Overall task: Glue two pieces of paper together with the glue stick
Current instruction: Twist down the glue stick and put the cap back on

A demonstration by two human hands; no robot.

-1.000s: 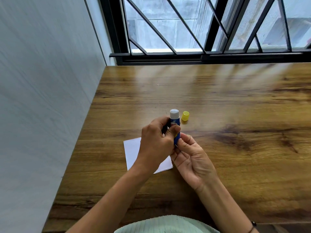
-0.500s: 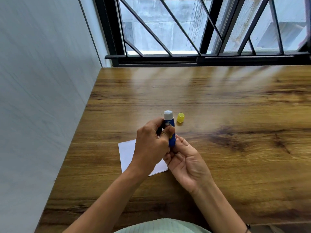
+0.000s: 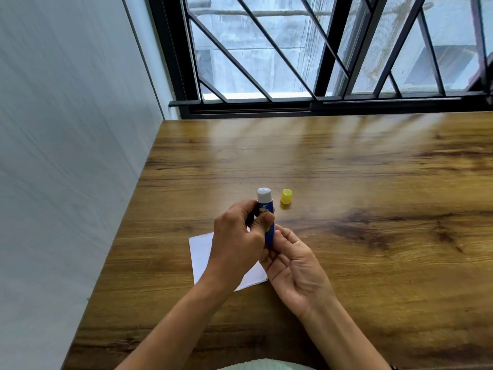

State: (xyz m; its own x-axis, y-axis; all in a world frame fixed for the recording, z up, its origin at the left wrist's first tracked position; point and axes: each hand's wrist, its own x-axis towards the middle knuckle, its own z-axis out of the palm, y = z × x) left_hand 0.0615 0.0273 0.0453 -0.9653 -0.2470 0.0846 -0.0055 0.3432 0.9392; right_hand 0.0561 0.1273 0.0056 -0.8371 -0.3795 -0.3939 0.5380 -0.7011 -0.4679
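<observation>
A blue glue stick (image 3: 265, 206) stands upright above the table with its white glue tip exposed at the top. My left hand (image 3: 237, 244) wraps around its body, thumb pressed on the label. My right hand (image 3: 296, 271) lies palm up, its fingertips pinching the stick's bottom end. The yellow cap (image 3: 286, 196) stands alone on the table, just right of the stick. White paper (image 3: 202, 252) lies flat on the table beneath my left hand, partly hidden by it; I cannot tell whether it is one sheet or two.
The wooden table (image 3: 373, 209) runs far to the right and back to a black barred window (image 3: 320, 76). A grey wall (image 3: 66, 156) borders the table's left edge. A pale green garment (image 3: 264, 365) shows at the bottom.
The hands keep the same hold on the glue stick. The camera view has shifted a little, so everything sits slightly lower and further left than one second ago.
</observation>
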